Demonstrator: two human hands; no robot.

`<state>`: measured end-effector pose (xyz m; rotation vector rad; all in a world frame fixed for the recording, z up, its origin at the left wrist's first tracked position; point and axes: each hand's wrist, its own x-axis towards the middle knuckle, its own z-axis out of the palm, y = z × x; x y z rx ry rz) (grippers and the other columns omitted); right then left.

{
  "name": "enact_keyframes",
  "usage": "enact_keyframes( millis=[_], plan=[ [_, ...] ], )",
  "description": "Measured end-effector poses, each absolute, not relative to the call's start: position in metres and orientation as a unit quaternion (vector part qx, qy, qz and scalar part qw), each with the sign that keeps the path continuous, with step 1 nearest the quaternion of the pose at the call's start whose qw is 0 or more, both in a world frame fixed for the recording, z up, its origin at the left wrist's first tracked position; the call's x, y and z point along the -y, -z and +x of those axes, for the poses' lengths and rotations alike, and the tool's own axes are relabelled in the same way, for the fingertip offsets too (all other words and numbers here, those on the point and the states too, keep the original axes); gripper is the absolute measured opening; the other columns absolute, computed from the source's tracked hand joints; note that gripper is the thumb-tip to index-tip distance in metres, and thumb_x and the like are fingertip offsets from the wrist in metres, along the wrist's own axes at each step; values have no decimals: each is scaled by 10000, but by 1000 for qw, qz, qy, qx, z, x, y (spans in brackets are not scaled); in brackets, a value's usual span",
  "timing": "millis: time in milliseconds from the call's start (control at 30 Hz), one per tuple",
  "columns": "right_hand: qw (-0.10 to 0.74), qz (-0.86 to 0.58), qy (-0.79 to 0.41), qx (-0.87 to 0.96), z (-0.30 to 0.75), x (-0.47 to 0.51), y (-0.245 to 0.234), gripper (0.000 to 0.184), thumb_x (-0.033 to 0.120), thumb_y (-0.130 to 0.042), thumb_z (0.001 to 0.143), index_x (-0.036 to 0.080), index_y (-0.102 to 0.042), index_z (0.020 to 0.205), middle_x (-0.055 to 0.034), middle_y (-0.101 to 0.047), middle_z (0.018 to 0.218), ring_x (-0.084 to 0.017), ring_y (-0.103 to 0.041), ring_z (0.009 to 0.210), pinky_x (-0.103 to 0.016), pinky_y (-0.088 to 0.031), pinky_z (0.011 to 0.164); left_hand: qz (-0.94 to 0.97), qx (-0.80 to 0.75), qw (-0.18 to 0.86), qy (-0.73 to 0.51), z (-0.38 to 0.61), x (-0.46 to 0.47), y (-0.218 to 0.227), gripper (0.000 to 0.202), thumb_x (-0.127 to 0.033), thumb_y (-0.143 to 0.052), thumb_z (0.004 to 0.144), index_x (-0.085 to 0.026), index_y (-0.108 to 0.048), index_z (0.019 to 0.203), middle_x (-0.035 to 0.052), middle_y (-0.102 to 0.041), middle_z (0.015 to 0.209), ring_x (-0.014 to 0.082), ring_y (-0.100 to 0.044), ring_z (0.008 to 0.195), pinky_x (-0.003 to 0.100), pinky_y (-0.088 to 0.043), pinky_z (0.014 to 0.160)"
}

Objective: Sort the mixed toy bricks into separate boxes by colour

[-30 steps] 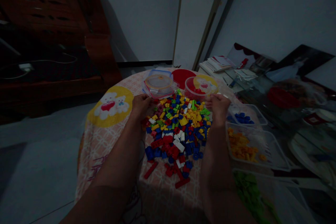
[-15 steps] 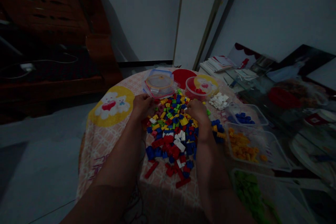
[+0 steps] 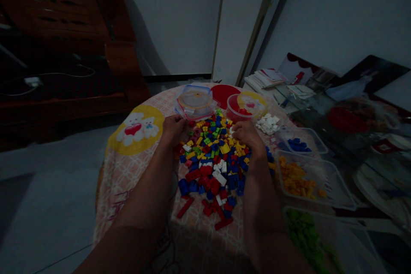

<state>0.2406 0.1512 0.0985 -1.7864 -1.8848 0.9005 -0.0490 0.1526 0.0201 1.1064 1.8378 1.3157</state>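
Note:
A heap of small toy bricks in red, blue, yellow, green and white lies on a round table with a bear-patterned cloth. My left hand rests at the heap's far left edge with its fingers curled; what they hold, if anything, is hidden. My right hand lies on the heap's far right part, fingers bent down into the bricks near a white one. A small pile of white bricks sits just right of that hand.
Behind the heap stand a clear lidded box and a red tub. On the right, clear trays hold blue bricks, orange bricks and green bricks. A cluttered glass table is farther right.
My right hand came back from the white pile at the right and moved left onto the heap, then shifted slightly right. The left hand stayed where it was.

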Motion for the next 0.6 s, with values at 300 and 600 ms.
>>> enact_keyframes(
  millis=[300, 600],
  plan=[
    [366, -616, -379, 586, 265, -152, -107, 159, 163, -665, 632, 174, -640, 788, 49, -628, 554, -119, -595, 454, -185, -426, 444, 412, -682, 325, -509, -48, -150, -24, 188, -338, -623, 680, -167, -684, 729, 34, -666, 645, 176, -613, 632, 243, -437, 569],
    [612, -643, -261, 381, 290, -168, -96, 181, 157, -654, 656, 199, -603, 824, 51, -616, 555, -158, -641, 472, -208, -478, 398, 415, -690, 311, -505, -50, -155, -18, 220, -364, -647, 689, -165, -707, 761, 49, -697, 664, 189, -645, 659, 235, -437, 567]
  ],
)
